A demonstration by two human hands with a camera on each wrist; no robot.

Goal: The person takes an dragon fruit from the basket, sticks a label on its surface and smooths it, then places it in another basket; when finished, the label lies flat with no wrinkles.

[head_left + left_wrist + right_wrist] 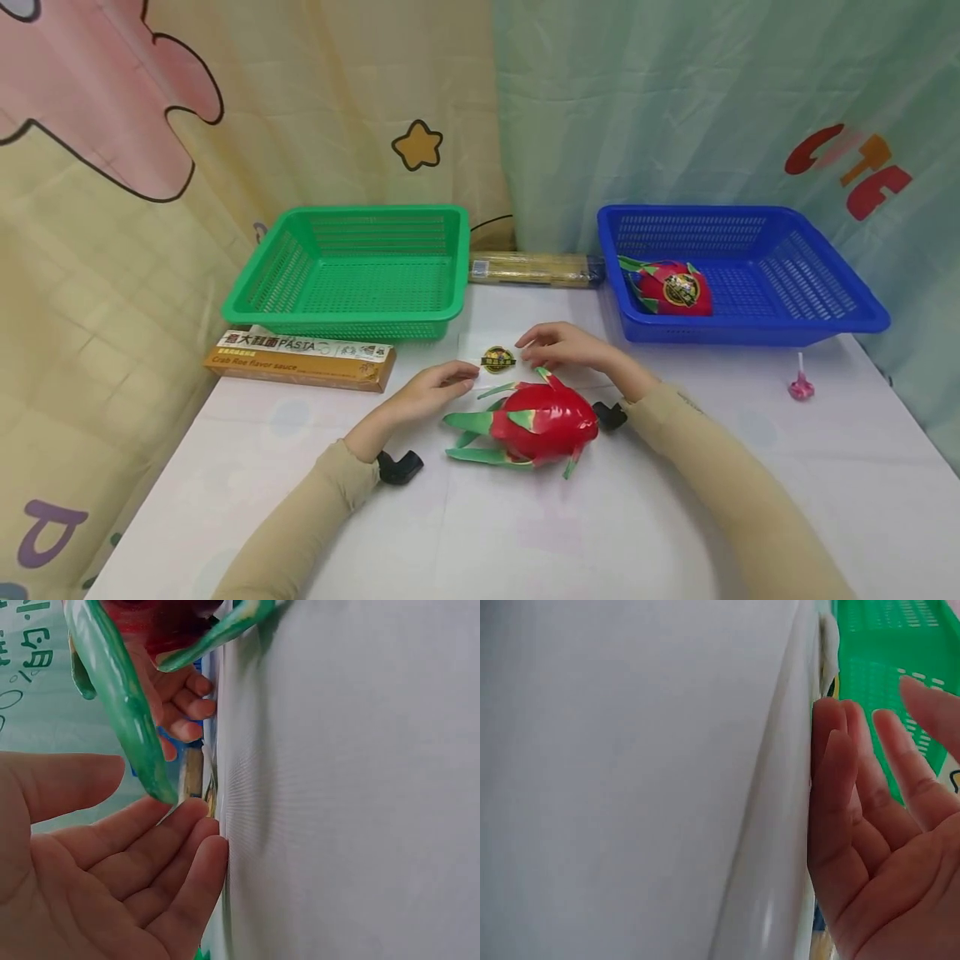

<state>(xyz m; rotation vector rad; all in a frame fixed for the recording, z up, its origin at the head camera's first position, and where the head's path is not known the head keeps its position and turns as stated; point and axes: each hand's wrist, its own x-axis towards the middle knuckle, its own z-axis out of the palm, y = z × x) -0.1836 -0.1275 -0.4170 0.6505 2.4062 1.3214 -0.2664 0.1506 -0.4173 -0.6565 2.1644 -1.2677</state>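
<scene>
A red dragon fruit (555,417) with green-tipped scales lies on the white table, its long tips pointing left. Just beyond it is a round black-and-gold label (498,359), flat between the two hands. My left hand (431,392) rests low at the label's left, fingers loosely bent and holding nothing. In the left wrist view, a green scale (124,712) of the fruit hangs in front of its fingertips. From the label's right, my right hand (562,346) reaches in behind the fruit, its palm empty. The right wrist view shows its fingers (832,780) loosely spread beside the white surface.
A green basket (345,318) stands back left, with a pasta box (300,360) before it. At back right, a blue basket (750,327) contains another labelled dragon fruit (678,292). A wrapped pasta pack (536,270) lies between the baskets. A small pink item (801,387) sits far right.
</scene>
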